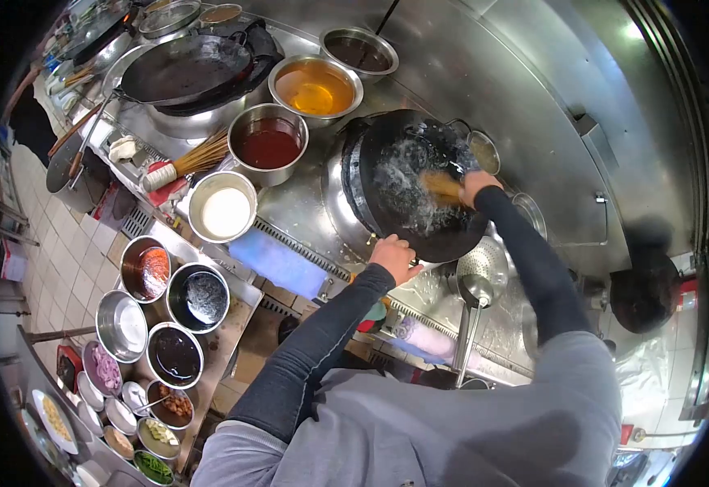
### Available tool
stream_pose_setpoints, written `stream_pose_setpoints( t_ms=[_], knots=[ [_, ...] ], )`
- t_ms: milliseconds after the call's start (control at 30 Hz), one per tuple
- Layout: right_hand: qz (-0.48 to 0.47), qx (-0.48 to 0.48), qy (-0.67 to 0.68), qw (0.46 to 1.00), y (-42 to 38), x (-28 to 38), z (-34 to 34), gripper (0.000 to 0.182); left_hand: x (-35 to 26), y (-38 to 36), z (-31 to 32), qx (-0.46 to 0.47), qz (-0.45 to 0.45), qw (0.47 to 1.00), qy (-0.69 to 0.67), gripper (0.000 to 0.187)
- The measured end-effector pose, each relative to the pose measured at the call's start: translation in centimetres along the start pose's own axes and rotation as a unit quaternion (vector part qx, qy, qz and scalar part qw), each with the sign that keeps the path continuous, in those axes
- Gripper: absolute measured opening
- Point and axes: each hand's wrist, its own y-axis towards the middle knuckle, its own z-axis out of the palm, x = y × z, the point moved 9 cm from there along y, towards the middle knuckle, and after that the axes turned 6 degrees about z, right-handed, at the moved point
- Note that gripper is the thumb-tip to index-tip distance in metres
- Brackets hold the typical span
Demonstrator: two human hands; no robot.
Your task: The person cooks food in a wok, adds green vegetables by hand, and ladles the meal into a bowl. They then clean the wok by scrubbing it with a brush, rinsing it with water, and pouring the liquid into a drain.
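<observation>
A large black wok (407,178) with splashing water in it sits tilted on the steel stove. My right hand (478,187) is closed round a bamboo brush (441,187), whose bristles are in the water near the wok's middle. At the wok's near rim, my left hand (395,258) is closed on the rim or its handle; a cloth, if any, cannot be made out. Below and right of the wok lies a perforated strainer (482,264) with a ladle (475,290) over it.
Pots of red liquid (268,144), orange oil (314,88) and white liquid (223,213) stand left of the wok. Another wok (185,69) and a second brush (200,156) are farther left. Several bowls of sauces and ingredients, one dark (175,355), fill the lower left.
</observation>
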Motion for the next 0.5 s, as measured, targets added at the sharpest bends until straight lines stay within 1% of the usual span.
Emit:
stream_pose_setpoints(
  t_ms=[33,67,100,133,167,200,233,267,300,333,367,400,467,500],
  knots=[
    [0.051,-0.057,0.09,0.993,1.0,-0.2,-0.6,0.033,0.2,0.0,0.3,0.002,0.006,1.0,-0.011,0.034],
    [0.095,-0.072,0.113,0.986,2.8,-0.8,1.1,0.03,0.0,-0.2,0.5,0.004,0.012,1.0,-0.024,0.035],
    [0.095,-0.087,0.148,0.981,2.7,-0.8,1.5,0.029,0.0,-0.1,0.0,0.004,0.013,1.0,-0.024,0.035],
    [0.102,-0.101,0.184,0.972,1.5,-1.2,1.6,0.028,-0.1,-0.1,-0.7,0.007,0.003,1.0,0.008,0.033],
    [0.12,-0.098,0.183,0.971,-0.1,-2.4,2.1,0.028,-0.9,-0.1,-1.1,0.012,0.0,0.999,0.034,0.032],
    [0.085,-0.097,0.139,0.982,-0.7,-2.7,1.5,0.027,-1.6,0.5,-1.8,0.009,0.015,0.999,0.029,0.032],
    [0.047,-0.093,0.093,0.99,-1.6,-2.5,0.8,0.026,-1.8,0.8,-2.1,0.026,0.015,0.997,0.066,0.03],
    [0.057,-0.086,0.087,0.991,-3.3,-3.0,0.1,0.026,-2.0,0.5,-1.6,0.048,0.012,0.994,0.098,0.028],
    [0.028,-0.018,-0.003,0.999,-5.0,-2.3,-0.5,0.026,-2.6,0.7,-1.4,0.033,0.053,0.993,0.103,0.025],
    [-0.005,0.048,-0.092,0.995,-6.3,-1.7,-1.0,0.025,-2.4,0.9,-1.1,0.032,0.056,0.993,0.096,0.025],
    [-0.025,0.074,-0.129,0.988,-7.6,-1.3,-1.3,0.026,-2.0,1.0,-0.3,0.065,0.054,0.994,0.072,0.025],
    [-0.028,0.078,-0.135,0.987,-8.0,-0.8,-2.5,0.026,-1.5,1.0,0.7,0.097,0.047,0.993,0.048,0.025],
    [-0.039,0.116,-0.191,0.974,-8.0,0.7,-3.0,0.027,-1.1,1.1,1.0,0.102,0.044,0.993,0.044,0.025],
    [-0.038,0.129,-0.189,0.973,-5.5,0.8,-2.2,0.024,-1.1,1.1,1.2,0.104,0.044,0.993,0.039,0.025]
  ],
)
